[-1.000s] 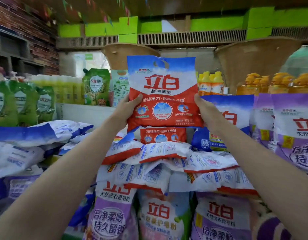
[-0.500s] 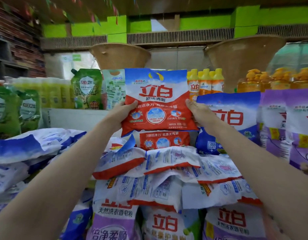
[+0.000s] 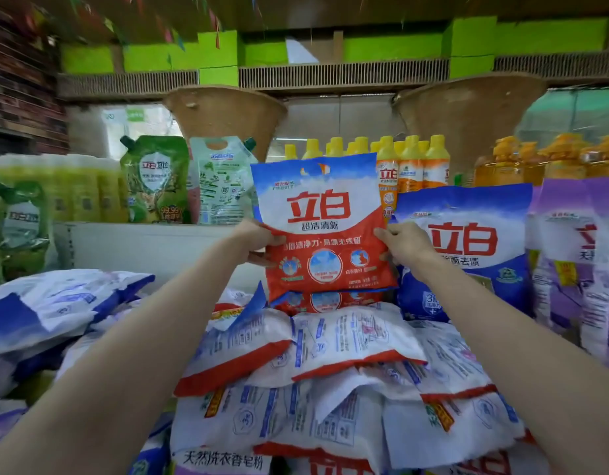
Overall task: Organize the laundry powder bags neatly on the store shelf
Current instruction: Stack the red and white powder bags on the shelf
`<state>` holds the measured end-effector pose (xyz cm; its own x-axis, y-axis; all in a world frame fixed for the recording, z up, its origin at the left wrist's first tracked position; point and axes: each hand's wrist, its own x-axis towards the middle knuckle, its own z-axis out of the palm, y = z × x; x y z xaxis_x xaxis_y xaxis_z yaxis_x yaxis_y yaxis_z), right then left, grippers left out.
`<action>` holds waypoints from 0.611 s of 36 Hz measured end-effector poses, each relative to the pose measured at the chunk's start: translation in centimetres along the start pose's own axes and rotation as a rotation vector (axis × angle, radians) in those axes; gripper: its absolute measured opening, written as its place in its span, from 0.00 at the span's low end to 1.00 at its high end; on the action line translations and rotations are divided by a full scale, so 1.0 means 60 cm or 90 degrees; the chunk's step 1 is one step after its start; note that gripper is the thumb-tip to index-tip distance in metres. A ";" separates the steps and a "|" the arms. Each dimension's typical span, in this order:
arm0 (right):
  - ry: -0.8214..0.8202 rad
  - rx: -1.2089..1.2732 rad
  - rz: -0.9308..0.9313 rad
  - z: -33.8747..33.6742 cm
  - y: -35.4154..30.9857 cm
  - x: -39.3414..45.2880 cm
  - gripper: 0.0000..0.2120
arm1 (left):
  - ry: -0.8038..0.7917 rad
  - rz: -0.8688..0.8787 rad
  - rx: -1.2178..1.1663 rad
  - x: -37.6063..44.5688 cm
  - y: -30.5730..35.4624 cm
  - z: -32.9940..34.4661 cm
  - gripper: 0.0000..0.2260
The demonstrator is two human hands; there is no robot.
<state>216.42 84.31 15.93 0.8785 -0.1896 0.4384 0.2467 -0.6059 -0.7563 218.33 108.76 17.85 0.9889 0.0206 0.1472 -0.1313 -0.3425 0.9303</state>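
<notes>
Both hands (image 3: 330, 245) pinch the red bag (image 3: 325, 228) upright by its sides. Placing step, probably; next it likely seats against the twin bag (image 3: 327, 301) at 6 o'clock.

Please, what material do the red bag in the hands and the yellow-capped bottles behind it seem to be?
The red bag looks like glossy printed plastic film: it creases and reflects light. The yellow-capped bottles look like smooth plastic with glossy printed labels, though they are too far away to be sure.

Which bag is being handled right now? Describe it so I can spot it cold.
Find the heap of flat-lying white bags mid-shelf. Upright above it is the red-and-white bag, gripped at its sides by the left hand and right hand. The upright blue bag beside it goes untouched.
</notes>
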 end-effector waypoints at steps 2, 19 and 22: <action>-0.030 0.031 0.042 0.008 0.011 0.006 0.12 | 0.002 -0.014 0.022 0.007 -0.005 0.010 0.06; -0.026 -0.138 -0.035 0.017 -0.036 -0.048 0.06 | -0.081 -0.031 0.212 -0.032 -0.006 -0.045 0.14; -0.144 -0.176 -0.081 0.032 -0.068 -0.066 0.05 | -0.067 -0.013 0.250 -0.046 -0.017 -0.072 0.14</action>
<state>212.71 89.00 16.32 0.9238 0.0579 0.3784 0.2672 -0.8054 -0.5290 215.44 113.12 17.94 0.9954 -0.0585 0.0762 -0.0956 -0.6764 0.7303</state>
